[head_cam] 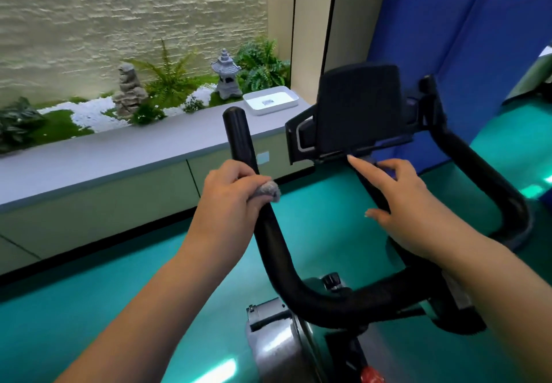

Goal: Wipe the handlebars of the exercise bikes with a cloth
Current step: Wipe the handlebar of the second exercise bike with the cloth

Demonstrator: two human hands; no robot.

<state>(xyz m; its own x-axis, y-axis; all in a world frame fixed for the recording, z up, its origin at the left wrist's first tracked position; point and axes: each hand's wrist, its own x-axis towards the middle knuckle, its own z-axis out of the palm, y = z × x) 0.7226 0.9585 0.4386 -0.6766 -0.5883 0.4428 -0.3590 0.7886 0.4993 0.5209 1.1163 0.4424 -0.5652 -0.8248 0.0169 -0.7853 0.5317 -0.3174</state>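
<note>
The left hand [231, 193] is wrapped round the upright left horn of the black handlebar [286, 266], fingers curled tight with a small grey cloth [268, 192] bunched between palm and bar, a wad of it poking out at the hand's three o'clock side. The right hand [409, 200] is spread loose, index finger pointing toward eleven o'clock at the foot of the dark console [358, 108], gripping nothing. Off at ten o'clock a white tray [270, 100] sits on the grey ledge [119, 149] beside a little stone lantern [225, 75].
</note>
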